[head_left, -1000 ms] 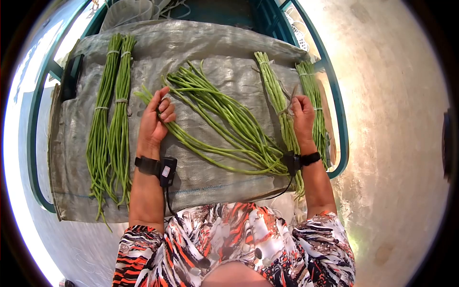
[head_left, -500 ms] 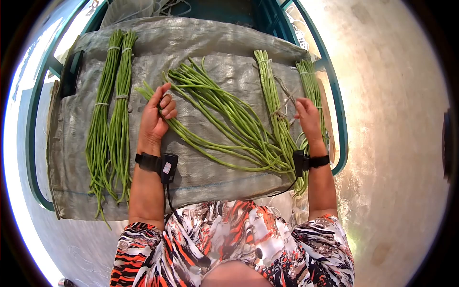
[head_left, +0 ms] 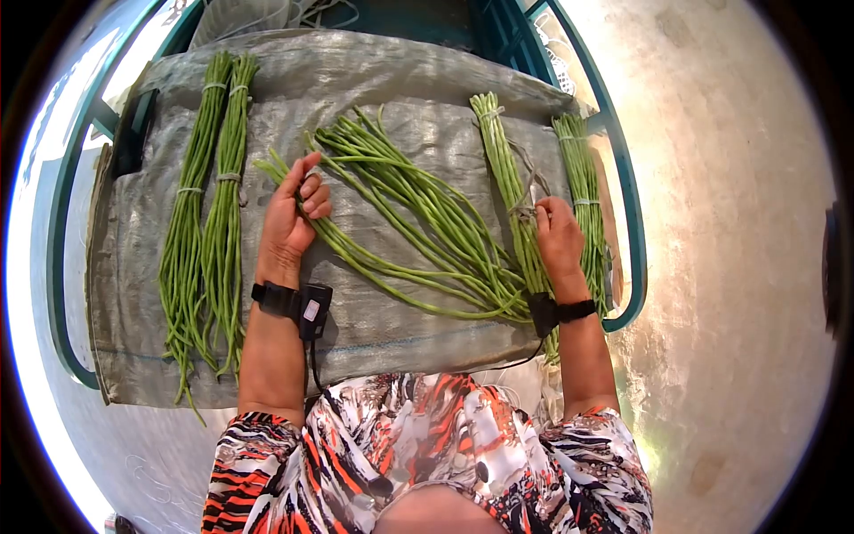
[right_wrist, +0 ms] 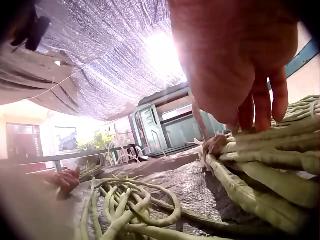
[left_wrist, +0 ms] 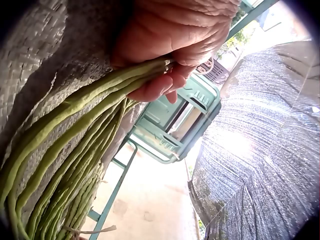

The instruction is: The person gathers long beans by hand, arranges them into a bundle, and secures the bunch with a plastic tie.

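My left hand (head_left: 292, 214) grips a few long beans (left_wrist: 75, 100) near their ends, the thumb along them; the beans trail down to the right. A loose spread of long beans (head_left: 400, 191) lies just right of that hand. Farther right is a long bean bundle (head_left: 498, 151) with a brownish tie strip (head_left: 525, 211) round its middle. My right hand (head_left: 559, 238) pinches the strip at this bundle, its fingertips right by the band. In the right wrist view the right hand's fingers (right_wrist: 260, 107) point down over the beans, and the thumb side is partly hidden.
Two tied bean bundles (head_left: 229, 205) lie at the left of the grey woven sheet (head_left: 294, 356); another tied bundle (head_left: 583, 178) lies at the far right. A teal metal rail (head_left: 633, 222) borders the sheet. White baskets (head_left: 236, 18) stand behind it.
My right hand let go of the strip and moved off right, then came back left and down to the band of the bundle. My left hand has stayed nearly in place with its beans.
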Motion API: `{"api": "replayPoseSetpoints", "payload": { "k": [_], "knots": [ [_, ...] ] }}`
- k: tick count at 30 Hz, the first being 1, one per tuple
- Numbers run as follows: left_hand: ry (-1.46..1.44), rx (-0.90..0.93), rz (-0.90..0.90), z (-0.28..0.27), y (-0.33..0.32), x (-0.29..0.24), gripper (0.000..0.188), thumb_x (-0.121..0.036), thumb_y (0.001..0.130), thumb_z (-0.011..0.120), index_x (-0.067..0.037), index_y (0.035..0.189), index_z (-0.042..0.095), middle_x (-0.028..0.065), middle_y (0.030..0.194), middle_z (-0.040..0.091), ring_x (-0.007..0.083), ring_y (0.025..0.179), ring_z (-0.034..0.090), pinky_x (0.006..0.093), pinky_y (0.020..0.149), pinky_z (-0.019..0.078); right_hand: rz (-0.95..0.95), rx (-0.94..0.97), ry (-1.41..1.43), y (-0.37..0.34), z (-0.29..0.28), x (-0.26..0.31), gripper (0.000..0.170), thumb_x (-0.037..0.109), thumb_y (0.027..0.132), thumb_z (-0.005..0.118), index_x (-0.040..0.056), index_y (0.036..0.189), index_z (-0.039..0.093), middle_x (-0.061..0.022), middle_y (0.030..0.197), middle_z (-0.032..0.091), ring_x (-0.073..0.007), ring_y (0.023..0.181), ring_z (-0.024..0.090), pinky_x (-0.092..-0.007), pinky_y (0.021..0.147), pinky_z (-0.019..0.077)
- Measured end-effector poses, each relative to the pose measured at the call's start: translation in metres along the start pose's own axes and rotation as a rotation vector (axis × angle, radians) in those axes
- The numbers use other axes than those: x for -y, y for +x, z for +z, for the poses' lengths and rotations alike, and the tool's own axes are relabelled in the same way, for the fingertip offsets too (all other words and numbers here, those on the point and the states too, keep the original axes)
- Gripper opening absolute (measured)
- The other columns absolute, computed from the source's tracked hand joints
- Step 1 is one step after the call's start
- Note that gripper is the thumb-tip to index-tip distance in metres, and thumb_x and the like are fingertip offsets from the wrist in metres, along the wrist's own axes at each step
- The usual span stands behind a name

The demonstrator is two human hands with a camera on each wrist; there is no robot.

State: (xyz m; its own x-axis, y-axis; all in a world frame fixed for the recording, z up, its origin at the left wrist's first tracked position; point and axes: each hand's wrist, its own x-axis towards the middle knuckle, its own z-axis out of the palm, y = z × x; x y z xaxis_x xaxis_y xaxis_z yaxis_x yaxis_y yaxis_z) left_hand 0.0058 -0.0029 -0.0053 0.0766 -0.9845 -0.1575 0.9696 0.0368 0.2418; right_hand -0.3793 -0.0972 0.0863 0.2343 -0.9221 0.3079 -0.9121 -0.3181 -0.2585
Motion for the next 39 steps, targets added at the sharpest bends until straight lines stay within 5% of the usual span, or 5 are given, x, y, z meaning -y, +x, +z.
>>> {"api": "replayPoseSetpoints", "payload": {
  "k": [7,22,32,35,39],
  "knots": [
    [0.026,0.002,0.003,-0.001,0.0,-0.001,0.031,-0.023,0.102,0.043,-0.002,0.122,0.054,-0.0029,0.067,0.037,0.0075,0.054,0.036,0.0227,0.047,0.0332,0.224,0.185,0.337,0.028,0.022,-0.006,0.016,0.017,0.087,0.063,0.0034,0.094,0.068,-0.0061,0.081,0.068,-0.0131,0.073,0.063,-0.029,0.068,0.0478],
    [0.026,-0.011,0.006,0.003,-0.001,0.0,0.031,-0.025,0.102,0.045,-0.002,0.12,0.054,-0.0035,0.067,0.038,0.0074,0.055,0.037,0.0229,0.047,0.0329,0.138,0.237,-0.317,0.026,0.023,0.031,0.018,0.026,0.076,0.069,0.0128,0.087,0.068,-0.0086,0.09,0.067,-0.032,0.084,0.063,-0.0454,0.07,0.0486],
    [0.013,-0.004,0.009,0.003,-0.001,0.0,0.031,-0.023,0.102,0.045,-0.002,0.123,0.053,-0.0034,0.067,0.039,0.0071,0.054,0.038,0.0229,0.047,0.0338,0.538,0.554,0.708,0.044,0.013,-0.007,0.014,0.013,0.083,0.068,0.0012,0.086,0.062,-0.0006,0.07,0.059,-0.0087,0.056,0.051,-0.0254,0.049,0.04],
    [0.008,-0.013,0.007,0.003,-0.001,0.002,0.031,-0.023,0.101,0.046,-0.001,0.123,0.053,-0.0034,0.067,0.039,0.0071,0.054,0.038,0.0228,0.046,0.0338,0.101,0.074,0.812,0.037,0.009,-0.007,0.009,0.012,0.091,0.061,0.0044,0.089,0.057,0.0008,0.072,0.055,-0.0068,0.059,0.049,-0.0231,0.05,0.0388],
    [0.037,-0.013,0.017,0.002,0.0,0.0,0.031,-0.026,0.101,0.047,-0.002,0.119,0.055,-0.0036,0.067,0.039,0.0075,0.055,0.037,0.023,0.048,0.0328,0.123,-0.172,0.872,0.042,-0.036,0.042,0.009,0.015,0.096,0.056,0.0069,0.096,0.053,-0.0009,0.082,0.06,-0.0075,0.071,0.057,-0.0212,0.056,0.0453]
  ]
}}
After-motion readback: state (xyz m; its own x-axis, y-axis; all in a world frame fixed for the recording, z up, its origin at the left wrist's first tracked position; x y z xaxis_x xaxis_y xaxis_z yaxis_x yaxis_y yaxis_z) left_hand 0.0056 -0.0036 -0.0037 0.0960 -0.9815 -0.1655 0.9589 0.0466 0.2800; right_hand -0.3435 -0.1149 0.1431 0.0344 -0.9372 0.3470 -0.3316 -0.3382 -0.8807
